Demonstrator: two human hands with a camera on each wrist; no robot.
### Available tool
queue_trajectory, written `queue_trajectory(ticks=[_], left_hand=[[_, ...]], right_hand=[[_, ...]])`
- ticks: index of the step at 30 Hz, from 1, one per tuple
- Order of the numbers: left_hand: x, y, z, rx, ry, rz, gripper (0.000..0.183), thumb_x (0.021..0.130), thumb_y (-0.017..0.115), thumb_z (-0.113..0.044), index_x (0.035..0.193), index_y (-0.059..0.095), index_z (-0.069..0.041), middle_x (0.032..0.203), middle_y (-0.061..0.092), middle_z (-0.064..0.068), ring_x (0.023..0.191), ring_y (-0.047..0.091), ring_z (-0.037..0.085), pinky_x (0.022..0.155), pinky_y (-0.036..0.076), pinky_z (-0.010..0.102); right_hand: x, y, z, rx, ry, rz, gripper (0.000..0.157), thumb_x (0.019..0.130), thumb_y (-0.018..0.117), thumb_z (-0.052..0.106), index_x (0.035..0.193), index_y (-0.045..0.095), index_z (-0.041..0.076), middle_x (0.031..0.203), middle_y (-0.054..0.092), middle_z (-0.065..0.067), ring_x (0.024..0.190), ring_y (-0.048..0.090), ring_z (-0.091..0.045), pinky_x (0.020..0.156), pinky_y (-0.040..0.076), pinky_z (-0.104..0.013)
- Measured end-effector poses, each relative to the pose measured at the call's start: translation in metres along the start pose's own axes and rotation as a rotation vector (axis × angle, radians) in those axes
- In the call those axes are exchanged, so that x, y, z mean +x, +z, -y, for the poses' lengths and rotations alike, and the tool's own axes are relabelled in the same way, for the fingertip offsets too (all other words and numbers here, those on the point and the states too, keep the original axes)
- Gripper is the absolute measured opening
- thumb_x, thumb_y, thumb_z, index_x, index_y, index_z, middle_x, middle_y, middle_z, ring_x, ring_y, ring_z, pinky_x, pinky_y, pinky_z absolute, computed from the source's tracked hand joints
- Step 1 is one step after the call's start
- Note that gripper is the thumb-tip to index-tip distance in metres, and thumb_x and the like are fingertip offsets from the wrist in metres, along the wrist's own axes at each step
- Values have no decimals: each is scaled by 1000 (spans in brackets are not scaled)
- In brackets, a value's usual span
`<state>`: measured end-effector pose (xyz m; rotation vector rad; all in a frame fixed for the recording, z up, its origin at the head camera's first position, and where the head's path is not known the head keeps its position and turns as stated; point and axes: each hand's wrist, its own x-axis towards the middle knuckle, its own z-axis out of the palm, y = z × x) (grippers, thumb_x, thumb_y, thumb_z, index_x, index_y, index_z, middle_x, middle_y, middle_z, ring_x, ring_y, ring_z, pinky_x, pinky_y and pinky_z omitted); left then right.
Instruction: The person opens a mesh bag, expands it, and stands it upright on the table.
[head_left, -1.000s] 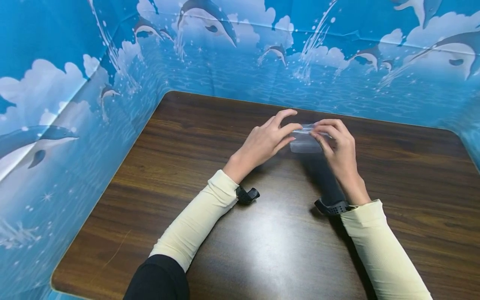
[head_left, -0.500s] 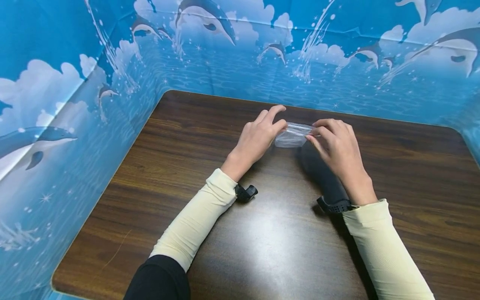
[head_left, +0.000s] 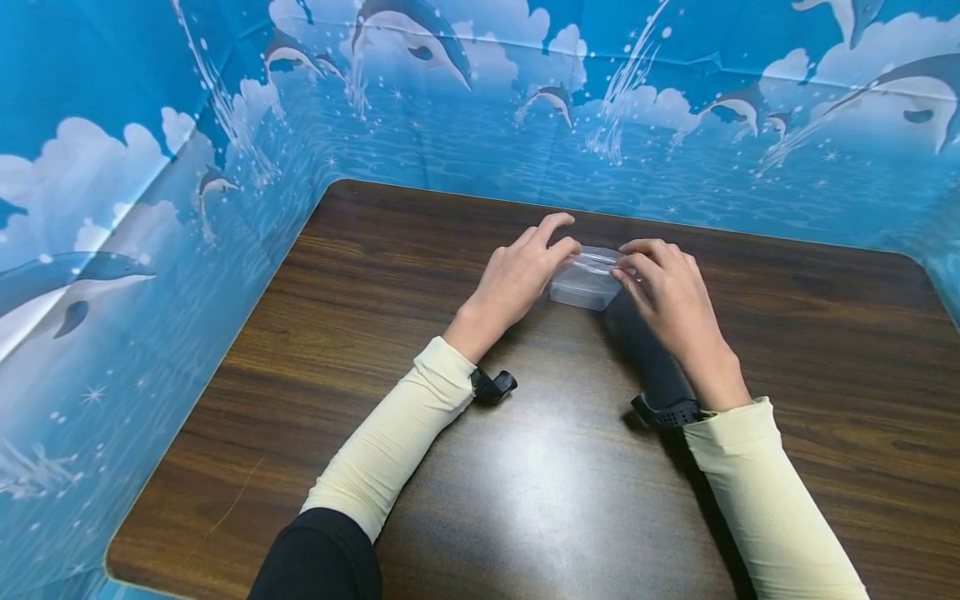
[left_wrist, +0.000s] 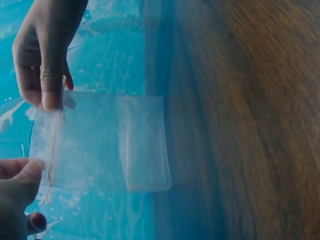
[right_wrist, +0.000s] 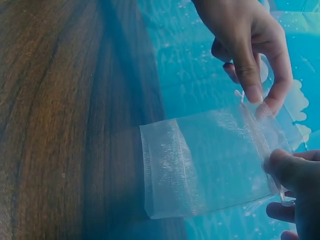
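A sheer, whitish organza drawstring pouch (head_left: 587, 287) hangs between my two hands near the far side of the table. My left hand (head_left: 517, 279) pinches one end of its gathered top band between thumb and finger. At the other end of the band, my right hand (head_left: 671, 292) pinches the fabric. In the left wrist view the pouch (left_wrist: 95, 145) is spread flat, its drawstring channel running between the two grips and its bottom fold showing. A short cord end shows beside the fingers in the right wrist view, where the pouch (right_wrist: 200, 165) looks flat, with no contents visible.
The dark wood-grain table (head_left: 337, 350) has rounded corners and lies below both arms. A blue curtain with dolphins (head_left: 480, 125) stands along its far and left edges. Black wrist straps (head_left: 492, 388) sit on both wrists.
Both hands first shift the pouch a little to the left, the left hand more. Its lower part swings up, then drops lower again. Both hands keep their grip on the top band.
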<state>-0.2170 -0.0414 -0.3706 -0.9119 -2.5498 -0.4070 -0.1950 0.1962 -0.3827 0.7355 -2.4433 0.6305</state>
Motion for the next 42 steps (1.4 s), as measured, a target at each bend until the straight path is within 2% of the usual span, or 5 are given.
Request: queue_trajectory(ticks=[6, 19, 33, 37, 42], left_hand=[[1, -3, 0, -13, 33, 4, 30, 107, 57, -33, 133, 65, -21, 156, 49, 7, 106, 69, 18, 55, 48, 28], [2, -8, 1, -83, 10, 46, 39, 111, 48, -41, 138, 61, -18, 154, 51, 7, 102, 68, 17, 56, 47, 29], [1, -9, 1, -125, 64, 18, 39, 107, 58, -38, 140, 60, -17, 152, 53, 7, 112, 67, 18, 57, 46, 27], [2, -10, 2, -131, 70, 23, 41, 107, 58, -39, 141, 60, -17, 152, 53, 7, 117, 65, 19, 61, 50, 28], [2, -11, 5, -92, 26, 2, 41, 109, 54, -39, 143, 59, -16, 151, 54, 7, 124, 61, 23, 87, 56, 35]], right_hand=[[0, -2, 2, 5, -7, 21, 19, 96, 76, 15, 108, 72, 1, 125, 66, -18, 109, 61, -40, 91, 44, -59], [2, -7, 0, 36, -58, 38, 30, 91, 81, 13, 116, 69, 2, 132, 64, -18, 111, 59, -39, 87, 43, -55], [2, -9, 1, 52, -66, 18, 41, 86, 86, 12, 119, 65, 0, 141, 60, -20, 121, 58, -40, 98, 44, -58], [2, -11, 1, 60, -67, 18, 45, 85, 86, 11, 122, 64, 0, 142, 60, -20, 122, 57, -39, 97, 44, -57], [2, -15, 1, 74, 31, 59, 52, 92, 81, 18, 136, 58, 1, 147, 57, -19, 135, 52, -39, 108, 40, -59]])
